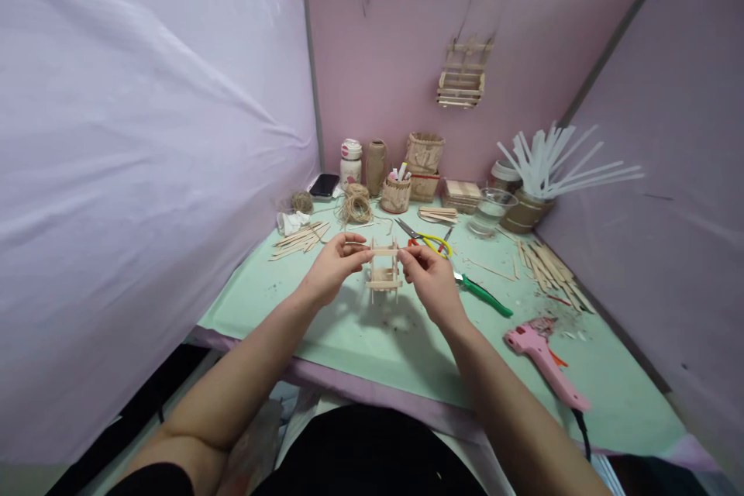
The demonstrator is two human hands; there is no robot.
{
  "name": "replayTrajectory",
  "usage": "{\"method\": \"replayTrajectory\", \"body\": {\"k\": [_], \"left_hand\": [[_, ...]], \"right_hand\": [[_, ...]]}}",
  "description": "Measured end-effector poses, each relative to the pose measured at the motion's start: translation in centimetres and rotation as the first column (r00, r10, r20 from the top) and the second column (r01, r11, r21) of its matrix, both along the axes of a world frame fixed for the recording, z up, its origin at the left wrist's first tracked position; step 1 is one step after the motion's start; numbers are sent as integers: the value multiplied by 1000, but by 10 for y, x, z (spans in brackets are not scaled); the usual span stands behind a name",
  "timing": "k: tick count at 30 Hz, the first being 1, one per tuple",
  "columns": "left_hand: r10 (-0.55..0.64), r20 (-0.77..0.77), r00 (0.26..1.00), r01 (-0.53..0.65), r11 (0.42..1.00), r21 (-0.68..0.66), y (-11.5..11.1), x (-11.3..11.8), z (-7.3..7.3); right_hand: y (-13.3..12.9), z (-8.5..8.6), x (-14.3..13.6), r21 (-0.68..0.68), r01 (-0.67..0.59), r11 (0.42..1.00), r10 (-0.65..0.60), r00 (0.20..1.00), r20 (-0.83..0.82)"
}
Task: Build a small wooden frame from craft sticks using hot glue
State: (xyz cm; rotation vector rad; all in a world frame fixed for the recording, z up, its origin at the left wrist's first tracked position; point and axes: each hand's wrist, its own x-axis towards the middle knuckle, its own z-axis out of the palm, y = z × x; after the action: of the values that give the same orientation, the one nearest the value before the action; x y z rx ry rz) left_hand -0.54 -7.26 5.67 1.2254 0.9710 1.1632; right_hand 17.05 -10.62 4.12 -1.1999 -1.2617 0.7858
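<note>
A small frame of wooden sticks (384,279) stands on the green tabletop in front of me. Across its upper part lies a flat wooden stick (384,252). My left hand (340,265) pinches this stick's left end between thumb and fingers. At the right end, the thumb and fingers of my right hand (428,275) close on the same stick. Just beyond my right hand are scissors with yellow handles (435,242). Green-handled pliers (485,298) lie to the right of that hand.
A pink glue gun (546,364) with a cord lies at the right front. Loose sticks (549,271) lie at the right, more (299,240) at the left. Behind are twine (354,208), a pen holder (396,195), a water cup (488,215) and a pot of white sticks (526,211).
</note>
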Motion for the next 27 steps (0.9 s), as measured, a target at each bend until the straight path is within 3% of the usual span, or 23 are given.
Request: {"method": "replayTrajectory", "body": {"k": [3,7,11,20,27], "left_hand": [[-101,35,994,105,982,-155,7,-2,10],[-170,63,983,180,955,-236,10,-3,9],[-174,58,983,183,952,-245,8,-1,10],[-141,79,987,159,935,-317,0,3,25],[-187,69,980,199,929,-312,0,3,23]], "right_hand": [[3,13,2,-164,-68,984,49,992,-115],[3,17,6,-295,-145,945,83,974,-213],[-1,16,9,-310,-174,935,78,951,-299],[-6,18,11,-342,-229,911,93,924,-371],[-6,16,12,-350,-247,903,101,916,-388]]}}
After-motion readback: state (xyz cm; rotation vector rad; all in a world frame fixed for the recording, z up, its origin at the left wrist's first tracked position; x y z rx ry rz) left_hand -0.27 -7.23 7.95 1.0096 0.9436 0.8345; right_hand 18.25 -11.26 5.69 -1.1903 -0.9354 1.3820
